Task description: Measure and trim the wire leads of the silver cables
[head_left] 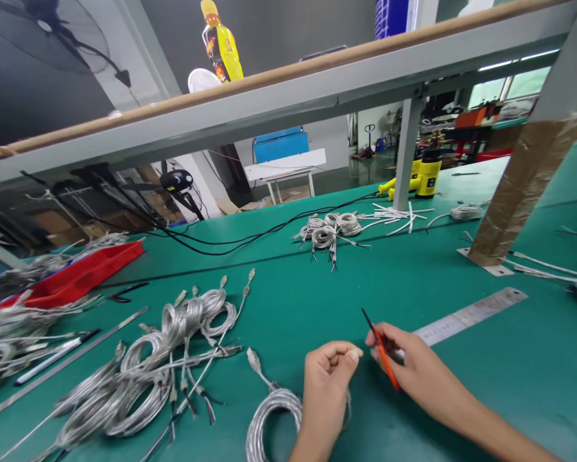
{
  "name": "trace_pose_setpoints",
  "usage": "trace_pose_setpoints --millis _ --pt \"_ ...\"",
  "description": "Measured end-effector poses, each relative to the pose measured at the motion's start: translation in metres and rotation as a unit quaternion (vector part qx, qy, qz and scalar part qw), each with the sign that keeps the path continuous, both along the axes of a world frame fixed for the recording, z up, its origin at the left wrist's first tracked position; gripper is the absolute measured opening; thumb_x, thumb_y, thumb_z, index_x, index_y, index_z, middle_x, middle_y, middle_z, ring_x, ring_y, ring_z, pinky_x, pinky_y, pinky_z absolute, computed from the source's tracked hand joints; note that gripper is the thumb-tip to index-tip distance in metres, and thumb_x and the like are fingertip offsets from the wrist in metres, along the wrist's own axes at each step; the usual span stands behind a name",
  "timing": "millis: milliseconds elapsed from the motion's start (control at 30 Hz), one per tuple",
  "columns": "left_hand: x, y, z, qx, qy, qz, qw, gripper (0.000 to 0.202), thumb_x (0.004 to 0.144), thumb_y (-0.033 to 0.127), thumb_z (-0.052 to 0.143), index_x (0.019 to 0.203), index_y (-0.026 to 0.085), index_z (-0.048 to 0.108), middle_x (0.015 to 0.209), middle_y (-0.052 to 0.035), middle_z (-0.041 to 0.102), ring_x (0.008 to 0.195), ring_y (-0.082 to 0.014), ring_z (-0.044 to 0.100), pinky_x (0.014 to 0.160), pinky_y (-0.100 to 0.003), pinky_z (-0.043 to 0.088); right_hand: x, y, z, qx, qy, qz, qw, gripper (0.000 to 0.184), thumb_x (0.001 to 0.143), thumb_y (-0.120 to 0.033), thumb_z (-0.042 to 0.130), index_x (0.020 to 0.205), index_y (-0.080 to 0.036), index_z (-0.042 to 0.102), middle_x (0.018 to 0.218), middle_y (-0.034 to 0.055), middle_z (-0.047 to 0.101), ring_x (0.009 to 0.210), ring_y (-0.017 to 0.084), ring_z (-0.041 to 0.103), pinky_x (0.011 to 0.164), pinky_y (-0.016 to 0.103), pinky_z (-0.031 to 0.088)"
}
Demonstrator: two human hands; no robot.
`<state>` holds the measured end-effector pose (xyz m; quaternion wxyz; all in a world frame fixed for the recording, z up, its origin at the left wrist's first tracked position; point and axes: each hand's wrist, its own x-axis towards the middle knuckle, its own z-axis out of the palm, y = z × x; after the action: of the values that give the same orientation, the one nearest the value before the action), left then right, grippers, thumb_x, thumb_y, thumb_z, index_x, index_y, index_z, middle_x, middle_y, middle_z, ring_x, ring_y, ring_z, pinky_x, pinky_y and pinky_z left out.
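Observation:
My left hand (pixel 327 378) is curled shut over a coiled silver cable (pixel 269 420) that lies on the green table (pixel 292 301) at the bottom centre. One cable end with a connector (pixel 254 359) sticks out to the left of the hand. My right hand (pixel 408 366) is closed around a thin orange tool (pixel 382 353), perhaps small scissors or a cutter, its dark tip pointing up and left. The two hands are close together, fingertips almost touching.
A heap of coiled silver cables (pixel 158 366) lies to the left. More coils (pixel 329 231) and white tubes (pixel 394 215) sit further back. A steel ruler (pixel 471 314) lies right of my right hand. A red tray (pixel 81 276) is at left; a taped post (pixel 519 192) stands at right.

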<state>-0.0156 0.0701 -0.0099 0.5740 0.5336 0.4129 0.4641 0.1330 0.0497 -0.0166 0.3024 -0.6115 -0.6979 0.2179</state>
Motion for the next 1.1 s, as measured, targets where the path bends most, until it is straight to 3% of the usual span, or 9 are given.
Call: trace_pose_setpoints --millis 100,267,467,800,1100 --pt "0.001 -0.001 -0.001 0.007 0.010 -0.013 1.000 0.017 0.071 0.026 0.061 0.065 0.011 0.066 0.056 -0.0015 0.056 0.053 -0.0109 0.042 0.052 -0.020 0.032 0.000 -0.018 -0.011 -0.042 0.092 0.013 0.995 0.017 0.085 -0.031 0.042 0.073 -0.019 0.044 0.067 -0.0020 0.050 0.063 0.013 0.046 0.056 0.021 0.038" --pt "-0.004 0.002 0.000 0.026 0.026 -0.010 0.999 0.017 0.074 0.027 0.060 0.069 0.012 0.065 0.057 -0.0006 0.056 0.053 -0.0100 0.041 0.051 -0.019 0.032 -0.006 -0.022 -0.012 -0.073 0.082 -0.008 0.994 0.029 0.074 -0.043 0.057 0.076 -0.020 0.040 0.073 -0.0014 0.049 0.068 0.015 0.043 0.060 0.024 0.035" --pt "-0.006 0.002 0.001 0.049 0.015 -0.020 0.998 0.016 0.075 0.027 0.059 0.070 0.013 0.064 0.060 0.0001 0.054 0.056 -0.0101 0.042 0.052 -0.019 0.032 -0.007 -0.020 -0.010 -0.043 0.004 -0.003 0.999 0.036 0.074 -0.047 0.054 0.063 -0.020 0.033 0.060 -0.0039 0.045 0.057 0.014 0.039 0.052 0.023 0.026" --pt "-0.007 -0.001 0.005 0.046 0.021 -0.033 0.998 0.017 0.075 0.029 0.059 0.070 0.013 0.063 0.059 0.0011 0.049 0.055 -0.0098 0.038 0.052 -0.019 0.032 -0.004 -0.022 -0.002 -0.019 -0.099 -0.011 0.995 0.040 0.073 -0.056 0.051 0.061 -0.020 0.038 0.058 -0.0019 0.051 0.055 0.016 0.042 0.052 0.024 0.022" --pt "-0.007 0.000 0.007 0.042 0.007 -0.036 0.998 0.016 0.075 0.028 0.059 0.069 0.013 0.062 0.058 0.0019 0.046 0.054 -0.0093 0.035 0.051 -0.019 0.030 0.001 -0.020 -0.001 -0.017 -0.114 0.019 0.993 0.042 0.074 -0.056 0.049 0.058 -0.019 0.038 0.053 -0.0020 0.049 0.052 0.014 0.039 0.050 0.023 0.021"
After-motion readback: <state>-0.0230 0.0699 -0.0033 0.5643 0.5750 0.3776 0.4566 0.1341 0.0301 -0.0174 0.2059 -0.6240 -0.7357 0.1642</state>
